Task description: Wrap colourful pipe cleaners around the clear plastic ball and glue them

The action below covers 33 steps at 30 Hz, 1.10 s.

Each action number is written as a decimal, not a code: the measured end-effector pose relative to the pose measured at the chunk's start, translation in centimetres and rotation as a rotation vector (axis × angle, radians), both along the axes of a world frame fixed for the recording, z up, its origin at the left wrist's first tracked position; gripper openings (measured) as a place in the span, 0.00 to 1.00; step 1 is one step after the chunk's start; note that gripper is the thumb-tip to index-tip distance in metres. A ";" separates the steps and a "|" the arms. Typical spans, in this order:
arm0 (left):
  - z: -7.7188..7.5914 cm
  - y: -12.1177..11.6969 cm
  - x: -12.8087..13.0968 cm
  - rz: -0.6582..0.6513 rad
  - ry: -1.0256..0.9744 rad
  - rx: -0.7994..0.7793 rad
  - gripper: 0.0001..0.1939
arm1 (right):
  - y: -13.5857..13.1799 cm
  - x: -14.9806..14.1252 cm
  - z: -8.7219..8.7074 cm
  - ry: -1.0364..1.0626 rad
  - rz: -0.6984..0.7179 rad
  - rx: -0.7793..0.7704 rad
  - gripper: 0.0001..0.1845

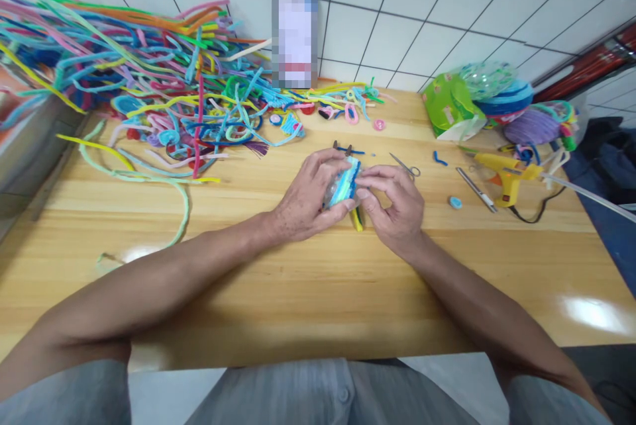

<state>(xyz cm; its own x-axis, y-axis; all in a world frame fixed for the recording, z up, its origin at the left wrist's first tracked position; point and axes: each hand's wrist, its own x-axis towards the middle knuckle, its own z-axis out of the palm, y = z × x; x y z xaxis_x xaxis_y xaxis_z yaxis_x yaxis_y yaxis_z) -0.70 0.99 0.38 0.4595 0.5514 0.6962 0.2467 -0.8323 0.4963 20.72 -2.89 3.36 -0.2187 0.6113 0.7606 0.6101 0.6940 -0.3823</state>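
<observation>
Tiled wall (pixel 368 28) bounds the rear of a wooden desk (pixel 298 292) in the head view. A loose pile of fuzzy craft stems (pixel 163 94) occupies the left rear of the desk. On the right lie scissors (pixel 412 171), a craft knife (pixel 476 189) and a yellow glue gun (pixel 509 177).

Location: a small striped piece (pixel 344 185), blue, pale green and white, is held above the middle of the desk, between both hands. Beneath it, a yellow-handled tool (pixel 358 221) is partly covered.

Left hand (pixel 303 198): fingers closed around the piece from the left, thumb along the near edge. Right hand (pixel 400 203): fingers bent, tips against or just beside the blue right edge; whether they pinch it cannot be told.

Handling: the piece appears light, so little force should be needed to support it. The striped face looks soft and fuzzy, likely to give under pressure and unlikely to slip. A clear, shiny part shows at the left; it is probably smoother and stiffer, and may dent if squeezed.

Recommended hold: support the body from the left with a light grip on the near and far edges. Take the blue edge by the fingertips only; pulling may loosen the stems.
</observation>
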 end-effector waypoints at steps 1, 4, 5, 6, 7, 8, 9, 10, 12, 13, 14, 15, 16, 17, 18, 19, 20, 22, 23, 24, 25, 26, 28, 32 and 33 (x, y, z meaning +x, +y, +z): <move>0.0 0.0 0.0 0.002 0.001 -0.005 0.28 | 0.0 0.0 0.0 -0.001 -0.002 0.002 0.10; -0.1 0.0 -0.1 -0.003 0.004 -0.016 0.29 | 0.0 0.0 0.0 -0.015 -0.013 0.003 0.10; -0.1 0.0 -0.1 -0.006 0.003 -0.015 0.29 | 0.0 0.1 0.0 -0.022 -0.016 0.005 0.10; -0.1 0.0 -0.1 -0.008 0.002 -0.012 0.29 | -0.1 0.1 0.0 -0.028 -0.017 0.009 0.11; -0.1 0.0 -0.1 -0.008 0.001 -0.006 0.28 | -0.1 0.1 0.0 -0.035 -0.014 0.016 0.11; -0.1 0.0 -0.1 -0.007 0.001 0.002 0.28 | -0.2 0.1 0.0 -0.044 -0.010 0.025 0.12; -0.1 0.0 -0.1 -0.007 0.000 0.013 0.28 | -0.2 0.1 0.0 -0.053 -0.005 0.035 0.13; 0.0 0.1 -0.1 -0.007 0.000 0.023 0.27 | -0.3 0.1 0.0 -0.063 -0.001 0.044 0.14; 0.1 0.1 -0.1 -0.013 -0.003 0.042 0.27 | -0.4 0.1 0.1 -0.074 0.006 0.054 0.14; 0.1 0.2 -0.1 -0.017 -0.005 0.049 0.26 | -0.4 0.2 0.3 -0.072 0.009 0.044 0.13; 0.2 0.2 -0.1 -0.022 -0.007 0.054 0.26 | -0.4 0.2 0.5 -0.062 0.007 0.018 0.12; 0.2 0.2 -0.1 -0.023 -0.010 0.054 0.26 | -0.4 0.4 0.8 -0.044 0.000 -0.028 0.11; 0.2 0.1 -0.1 -0.022 -0.014 0.052 0.26 | -0.4 0.5 1.1 -0.014 -0.017 -0.095 0.10; 0.2 0.1 -0.1 -0.022 -0.016 0.046 0.26 | -0.4 0.8 1.4 0.028 -0.042 -0.175 0.09; 0.2 0.1 -0.2 -0.016 -0.019 0.037 0.26 | -0.4 1.2 1.6 0.083 -0.072 -0.258 0.10; 0.2 0.1 -0.2 -0.013 -0.018 0.029 0.27 | -0.4 1.7 1.8 0.148 -0.102 -0.337 0.11; 0.2 0.1 -0.3 -0.009 -0.011 0.019 0.27 | -0.4 2.4 1.9 0.218 -0.128 -0.410 0.11; 0.1 0.1 -0.4 -0.007 0.004 0.008 0.28 | -0.7 4.5 1.6 0.353 -0.179 -0.525 0.13; 0.0 0.2 -0.4 -0.009 0.009 0.008 0.28 | -1.0 5.9 1.2 0.413 -0.214 -0.564 0.13; 0.0 0.2 -0.4 -0.011 0.009 0.010 0.29 | -1.3 7.5 0.7 0.468 -0.265 -0.585 0.13; 0.0 0.2 -0.4 -0.012 0.006 0.012 0.29 | -1.7 9.5 0.2 0.519 -0.340 -0.577 0.14; -0.1 0.2 -0.4 -0.012 0.000 0.014 0.29 | -2.1 11.7 -0.5 0.560 -0.425 -0.543 0.14; -0.1 0.2 -0.3 -0.012 -0.013 0.011 0.29 | -2.7 16.5 -1.8 0.620 -0.607 -0.435 0.16; 0.0 0.2 -0.2 -0.003 -0.009 0.004 0.28 | -2.6 25.0 -3.3 0.549 -0.878 -0.304 0.21; 0.0 0.2 -0.1 -0.003 -0.005 0.005 0.28 | -2.3 26.4 -3.3 0.529 -0.868 -0.313 0.21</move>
<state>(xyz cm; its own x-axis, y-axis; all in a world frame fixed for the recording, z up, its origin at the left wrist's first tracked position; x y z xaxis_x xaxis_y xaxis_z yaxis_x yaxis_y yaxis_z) -0.85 1.20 0.38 0.4572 0.5468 0.7014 0.2418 -0.8354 0.4936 47.10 -5.23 0.02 0.6986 0.5843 0.4131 0.5528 -0.0741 -0.8300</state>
